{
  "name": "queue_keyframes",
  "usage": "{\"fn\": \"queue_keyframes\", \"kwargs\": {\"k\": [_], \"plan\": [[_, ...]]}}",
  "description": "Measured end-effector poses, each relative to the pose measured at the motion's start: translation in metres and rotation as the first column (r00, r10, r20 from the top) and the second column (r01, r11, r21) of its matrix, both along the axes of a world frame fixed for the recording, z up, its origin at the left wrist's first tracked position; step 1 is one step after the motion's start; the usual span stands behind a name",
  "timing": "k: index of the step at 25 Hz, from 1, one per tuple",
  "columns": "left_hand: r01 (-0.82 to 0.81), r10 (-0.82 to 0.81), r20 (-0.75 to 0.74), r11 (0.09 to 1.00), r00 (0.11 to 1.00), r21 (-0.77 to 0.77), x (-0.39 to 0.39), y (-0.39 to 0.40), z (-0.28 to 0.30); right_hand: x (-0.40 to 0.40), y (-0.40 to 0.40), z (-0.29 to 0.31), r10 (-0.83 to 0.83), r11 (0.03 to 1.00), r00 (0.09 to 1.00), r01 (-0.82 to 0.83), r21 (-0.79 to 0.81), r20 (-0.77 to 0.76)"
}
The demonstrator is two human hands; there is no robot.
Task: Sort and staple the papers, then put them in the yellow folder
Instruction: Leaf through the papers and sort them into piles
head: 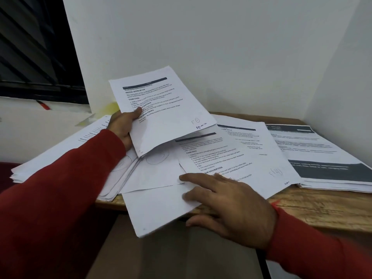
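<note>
Papers point(237, 154) printed with black text are lying spread over the tabletop point(314, 206); left hand point(122, 127) is gripping a raised sheaf point(165, 109) above them, right hand point(227, 202) is pressing flat-fingered on them.

White papers point(231, 158) with black print and dark grey header bars, spread over a brown wood-grain table point(314, 208). On the right stack point(326, 162), a broad dark grey band with pale lettering. Red sleeves point(60, 198) on both arms. Yellow folder point(109, 108) at far left, against a white wall point(201, 47). Red pen point(43, 105) on a white sill.
</note>
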State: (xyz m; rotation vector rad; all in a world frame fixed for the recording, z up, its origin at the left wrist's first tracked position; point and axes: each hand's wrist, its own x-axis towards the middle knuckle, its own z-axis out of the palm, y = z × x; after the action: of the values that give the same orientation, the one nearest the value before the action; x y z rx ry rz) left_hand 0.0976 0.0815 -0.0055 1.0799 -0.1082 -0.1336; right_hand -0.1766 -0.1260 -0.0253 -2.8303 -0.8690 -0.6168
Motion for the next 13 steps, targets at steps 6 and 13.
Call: {"fn": "queue_keyframes", "kwargs": {"k": [6,13], "plan": [[0.037,-0.037,0.017,0.999,0.999,0.001,-0.005,-0.001,0.005,-0.014,-0.014,0.013,0.010,0.989,0.995,0.004,0.145,-0.098],[0.014,-0.014,0.007,1.000,1.000,0.003,-0.008,-0.001,0.006,-0.029,-0.033,0.035,0.052,0.970,0.982,-0.005,0.244,-0.184]]}}
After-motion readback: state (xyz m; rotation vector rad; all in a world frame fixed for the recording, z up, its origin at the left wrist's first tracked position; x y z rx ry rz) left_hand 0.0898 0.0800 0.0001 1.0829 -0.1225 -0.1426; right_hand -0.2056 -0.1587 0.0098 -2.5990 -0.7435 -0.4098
